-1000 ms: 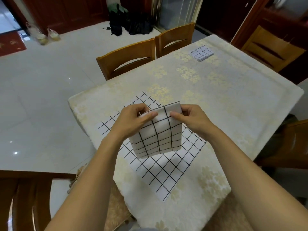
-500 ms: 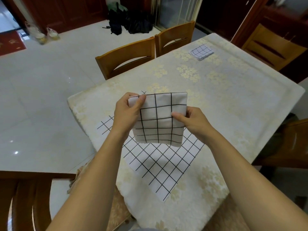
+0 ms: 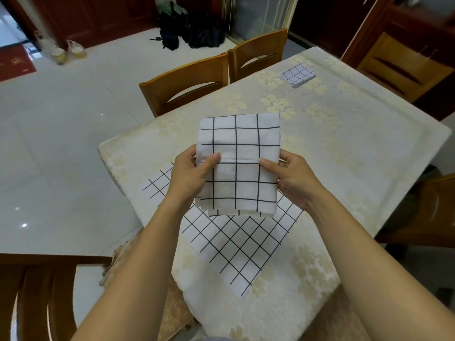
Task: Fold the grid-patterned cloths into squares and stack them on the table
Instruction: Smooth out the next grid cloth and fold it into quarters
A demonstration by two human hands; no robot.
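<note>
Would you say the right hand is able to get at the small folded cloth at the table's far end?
Probably not yet: the right hand pinches the held cloth, and the folded cloth lies well beyond it, though nothing stands between.

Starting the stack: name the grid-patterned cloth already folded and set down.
The small folded white black-grid cloth at the cream table's far end; the large spread cloth lies unfolded, the third cloth is held aloft.

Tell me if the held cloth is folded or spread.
Folded. The held cloth shows layered edges at its bottom; left hand and right hand pinch its sides.
</note>
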